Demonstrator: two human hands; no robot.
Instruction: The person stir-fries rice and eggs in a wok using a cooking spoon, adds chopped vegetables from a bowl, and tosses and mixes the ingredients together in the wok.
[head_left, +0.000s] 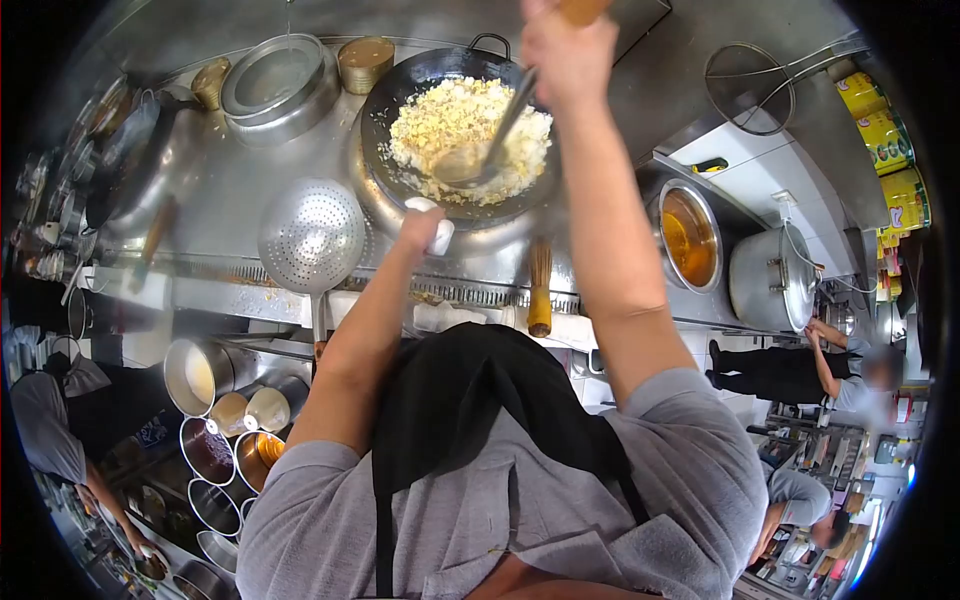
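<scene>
Grips a wooden-ended metal ladle in the right hand, and closes the left hand on bunched white cloth at the near rim of a round, dark wok. Holds the ladle's blurred bowl amid a loose, crumbly heap of white-and-yellow grains inside the wok; has a perforated steel skimmer at left, a shiny basin of amber liquid at right.

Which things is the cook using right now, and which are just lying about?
Being used:
wok
food in the wok
ladle in the right hand
white cloth in the left hand

Probably just lying about:
strainer with holes
brush
big metal pot
</scene>
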